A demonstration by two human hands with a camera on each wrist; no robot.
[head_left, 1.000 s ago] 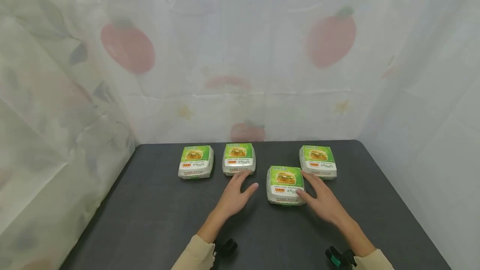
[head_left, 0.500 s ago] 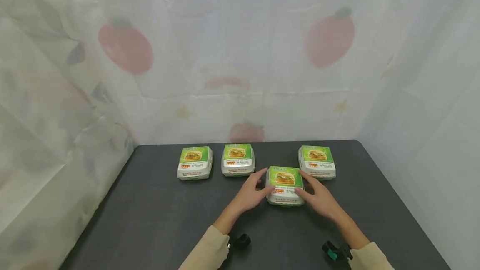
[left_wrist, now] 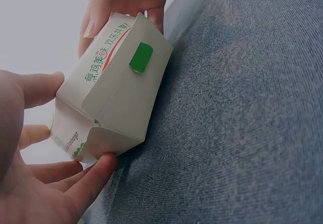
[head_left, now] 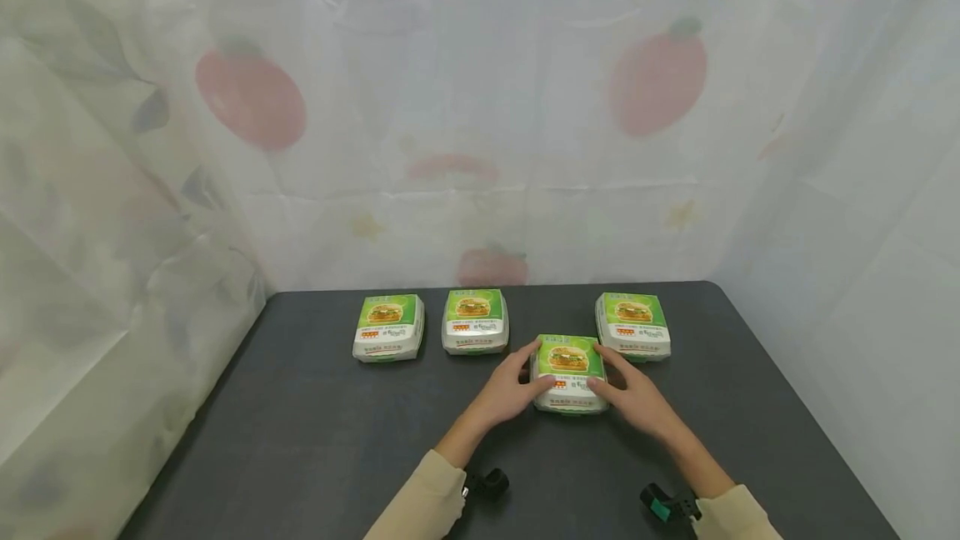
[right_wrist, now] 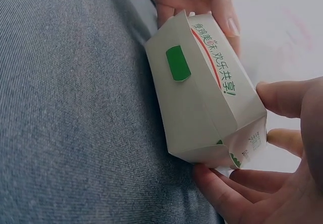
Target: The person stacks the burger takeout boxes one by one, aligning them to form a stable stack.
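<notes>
Burger box (head_left: 570, 375), just in front and left of the far right box (head_left: 633, 325). Newly gripped by left hand (head_left: 506, 390) as well as right hand (head_left: 639, 400), with fingers half spread round both ends; likely steadier now.

Head view looks down-forward from high behind left hand (head_left: 507, 392) and right hand (head_left: 637, 400); low, close wrist views both face the square green-and-white cardboard carton (head_left: 570, 365) between them.

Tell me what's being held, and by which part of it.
The nearest burger box, held by two opposite sides: left hand at its left side, right hand at its right.
</notes>
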